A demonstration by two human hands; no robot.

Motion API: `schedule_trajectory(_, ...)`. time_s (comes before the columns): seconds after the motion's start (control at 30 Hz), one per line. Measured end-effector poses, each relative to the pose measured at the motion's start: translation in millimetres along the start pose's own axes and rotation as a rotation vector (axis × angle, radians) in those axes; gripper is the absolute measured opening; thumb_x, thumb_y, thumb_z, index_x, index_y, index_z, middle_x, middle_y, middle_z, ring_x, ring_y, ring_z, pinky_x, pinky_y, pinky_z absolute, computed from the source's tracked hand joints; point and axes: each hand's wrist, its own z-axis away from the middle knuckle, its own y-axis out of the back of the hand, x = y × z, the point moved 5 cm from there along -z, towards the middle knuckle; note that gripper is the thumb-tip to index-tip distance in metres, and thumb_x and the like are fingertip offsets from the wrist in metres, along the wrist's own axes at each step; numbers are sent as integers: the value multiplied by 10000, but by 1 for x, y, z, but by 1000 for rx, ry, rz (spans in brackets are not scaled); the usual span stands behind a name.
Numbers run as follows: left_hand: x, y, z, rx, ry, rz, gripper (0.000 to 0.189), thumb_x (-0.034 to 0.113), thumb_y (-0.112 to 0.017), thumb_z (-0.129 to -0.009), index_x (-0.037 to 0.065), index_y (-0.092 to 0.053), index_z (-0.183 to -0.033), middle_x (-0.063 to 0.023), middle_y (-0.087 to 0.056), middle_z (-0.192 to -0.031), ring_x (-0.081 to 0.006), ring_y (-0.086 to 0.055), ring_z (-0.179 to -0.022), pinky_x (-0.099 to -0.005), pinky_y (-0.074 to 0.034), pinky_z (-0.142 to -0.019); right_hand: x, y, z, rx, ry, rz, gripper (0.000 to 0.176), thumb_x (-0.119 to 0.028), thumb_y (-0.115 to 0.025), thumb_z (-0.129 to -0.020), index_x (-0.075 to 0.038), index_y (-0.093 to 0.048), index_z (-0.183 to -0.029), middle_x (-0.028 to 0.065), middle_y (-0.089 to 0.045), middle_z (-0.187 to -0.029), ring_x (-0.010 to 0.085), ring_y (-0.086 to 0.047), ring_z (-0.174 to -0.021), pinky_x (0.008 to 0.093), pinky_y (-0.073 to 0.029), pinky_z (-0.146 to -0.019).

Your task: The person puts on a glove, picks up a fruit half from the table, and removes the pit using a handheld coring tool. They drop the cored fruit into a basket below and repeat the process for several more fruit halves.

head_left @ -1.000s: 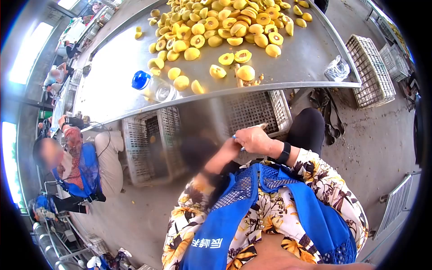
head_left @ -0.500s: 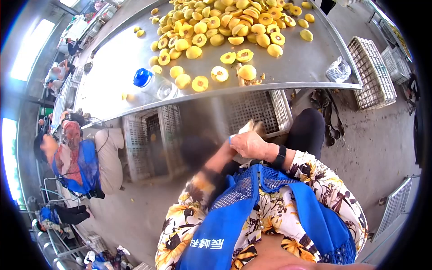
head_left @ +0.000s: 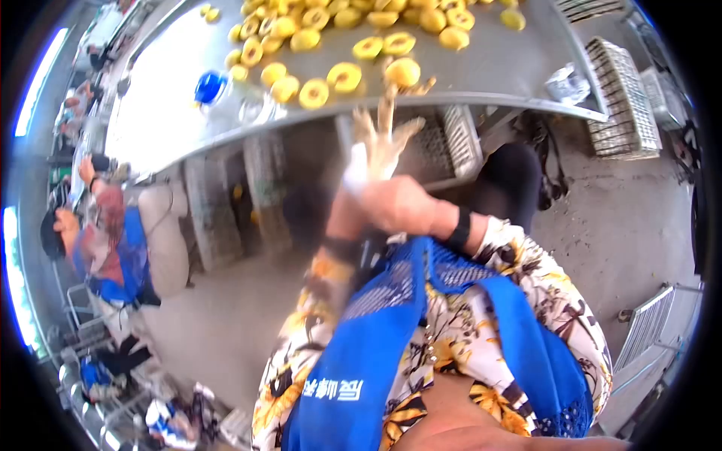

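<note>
My left hand (head_left: 383,146) reaches toward the table's front edge, fingers spread, in a thin pale glove (head_left: 356,167) that bunches white near the wrist. Across that wrist lies my right hand (head_left: 398,204), closed at the glove's cuff; its fingers are smeared by motion. Just beyond my left fingertips, a wooden handle (head_left: 386,107) sticks out at the table's edge beside a yellow peach half (head_left: 403,72). Several more halved yellow peaches (head_left: 344,77) lie cut side up or down on the steel table (head_left: 496,75).
A clear bottle with a blue cap (head_left: 210,88) lies at the table's left front. Crumpled clear plastic (head_left: 567,84) sits near the right corner. Plastic crates (head_left: 618,98) stand right of and under the table. A co-worker in a blue vest (head_left: 124,248) sits at left.
My left hand has moved forward and its fingers have spread. My right hand has shifted back onto the left wrist. The view has tilted, so the table appears higher.
</note>
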Motion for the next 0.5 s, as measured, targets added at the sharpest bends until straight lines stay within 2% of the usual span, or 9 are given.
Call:
schedule_trajectory(0.1, -9, 4, -11, -26, 23, -74, 451, 363, -375, -953, 26, -458, -1242, -111, -504, -1210, -297, -526, -991, -426, -434, -866, -9, 27, 3, 138, 86, 19, 122, -113, -502, -785, -59, -571, -701, 128, -595, -644, 311, -610, -602, 395, -500, -542)
schedule_trajectory(0.13, -13, 6, -14, -29, 28, -80, 458, 366, -372, -953, 25, -452, -1249, -114, -499, -1221, -303, -523, -999, -432, -433, -872, -17, 34, 7, 91, 183, -1, 102, -103, -513, -756, -54, -561, -680, 129, -574, -616, 304, -600, -567, 390, -490, -511)
schedule_trajectory(0.17, -15, 8, -17, -34, 36, -82, 466, 370, -368, -953, 24, -446, -1256, -116, -494, -1233, -309, -521, -1006, -438, -432, -877, -16, 26, 4, -78, 36, 185, 85, -100, -511, -740, -53, -558, -687, 130, -558, -595, 292, -583, -524, 383, -476, -478)
schedule_trajectory(0.23, -18, 11, -22, -58, 53, -78, 480, 376, -361, -954, 23, -435, -1270, -121, -484, -1255, -321, -516, -1021, -450, -429, -888, -10, 24, 9, 66, 133, 130, 90, -111, -504, -740, -45, -564, -728, 141, -565, -615, 294, -589, -553, 391, -475, -500)
schedule_trajectory(0.27, -20, 9, -27, -81, 63, -74, 488, 380, -357, -954, 22, -429, -1277, -123, -479, -1266, -327, -514, -1028, -455, -428, -893, -17, 43, 7, 140, 164, -68, 96, -120, -510, -741, -42, -563, -755, 152, -566, -631, 304, -593, -579, 400, -475, -523)
schedule_trajectory(0.37, -21, 8, -29, -139, 90, -64, 510, 390, -346, -955, 19, -412, -1299, -131, -463, -1300, -344, -507, -1050, -473, -424, -909, -8, 19, 12, 245, 151, -183, 130, -156, -537, -775, -40, -557, -828, 198, -579, -698, 359, -595, -668, 425, -482, -600)
schedule_trajectory(0.43, -13, -21, -20, -186, 118, -86, 528, 360, -317, -977, 0, -329, -1362, -164, -372, -1395, -316, -435, -1215, -409, -364, -999, -13, 30, 15, 207, 72, 2, 134, -164, -540, -793, -42, -550, -845, 199, -582, -708, 373, -590, -671, 427, -483, -598)
schedule_trajectory(0.47, -13, -30, -14, -235, 160, -33, 534, 392, -303, -975, 59, -295, -1392, -162, -324, -1423, -336, -386, -1259, -424, -316, -1042, -11, 28, 15, 145, 84, 13, 141, -168, -539, -804, -42, -544, -868, 193, -587, -718, 382, -587, -674, 435, -483, -595)
schedule_trajectory(0.5, -11, -37, -11, -437, 207, -74, 509, 392, -333, -959, 138, -313, -1399, -128, -337, -1426, -304, -412, -1246, -402, -334, -1028, -4, 21, 16, 128, 87, 21, 128, -157, -536, -802, -47, -544, -867, 178, -566, -681, 379, -577, -649, 433, -481, -577)
